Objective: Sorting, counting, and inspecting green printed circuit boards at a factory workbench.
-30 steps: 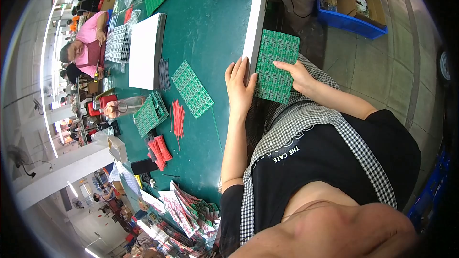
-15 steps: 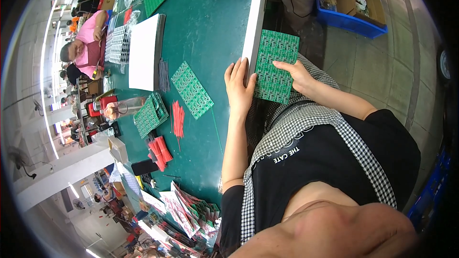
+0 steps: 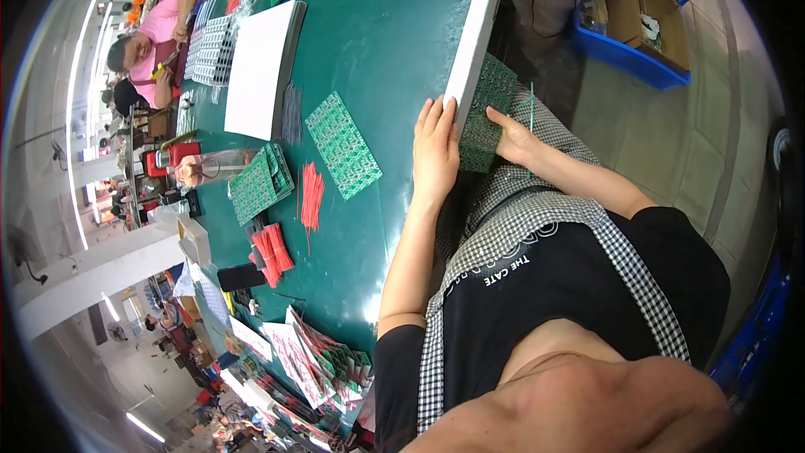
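Two bare hands are shown in the head view, at the near edge of a green surface (image 3: 390, 42). One green circuit-board panel (image 3: 483, 117) is held over the lap, tilted, just beyond the surface's white edge bar (image 3: 471, 42). It is gripped by the right hand (image 3: 518, 143): the thumb is laid on its upper face, and the other fingers are hidden from view. The fingers of the left hand (image 3: 435, 151) are stretched out close together and rested on the white bar, with the thumb near the panel; whether the panel is touched by it cannot be told. A thin green strip (image 3: 531, 117) is seen just beside the right hand; whether it is joined to the panel is unclear.

On the surface, a second panel (image 3: 344, 147) is laid flat, with loose red wires (image 3: 311, 201) beside it. Farther left, a pile of boards (image 3: 256, 189), a clear bottle (image 3: 216, 168) and a white stack (image 3: 260, 67) are placed. A co-worker in pink (image 3: 163, 29) is seated across the surface.
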Motion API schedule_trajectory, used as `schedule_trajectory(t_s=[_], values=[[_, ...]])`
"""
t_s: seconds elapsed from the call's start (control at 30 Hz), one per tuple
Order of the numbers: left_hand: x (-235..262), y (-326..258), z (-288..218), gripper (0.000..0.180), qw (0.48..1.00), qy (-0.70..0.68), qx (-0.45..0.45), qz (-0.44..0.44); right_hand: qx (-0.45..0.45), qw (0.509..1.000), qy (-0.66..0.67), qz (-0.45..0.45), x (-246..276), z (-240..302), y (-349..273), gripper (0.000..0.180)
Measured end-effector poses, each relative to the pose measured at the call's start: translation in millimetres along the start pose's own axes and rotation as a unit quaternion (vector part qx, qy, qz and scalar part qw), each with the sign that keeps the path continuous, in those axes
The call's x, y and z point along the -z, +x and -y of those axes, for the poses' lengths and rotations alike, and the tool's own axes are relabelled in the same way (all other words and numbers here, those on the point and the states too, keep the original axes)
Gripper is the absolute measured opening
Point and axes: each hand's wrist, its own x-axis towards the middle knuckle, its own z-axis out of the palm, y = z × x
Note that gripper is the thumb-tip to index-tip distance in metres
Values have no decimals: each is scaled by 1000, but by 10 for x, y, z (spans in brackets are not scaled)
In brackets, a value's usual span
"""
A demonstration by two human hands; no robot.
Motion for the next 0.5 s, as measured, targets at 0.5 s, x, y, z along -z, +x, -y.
schedule_trajectory(t_s=[0.5], values=[[65,-35,27,34,998,-12,2,-61,93,987,-128,3,-164,152,-175,34]])
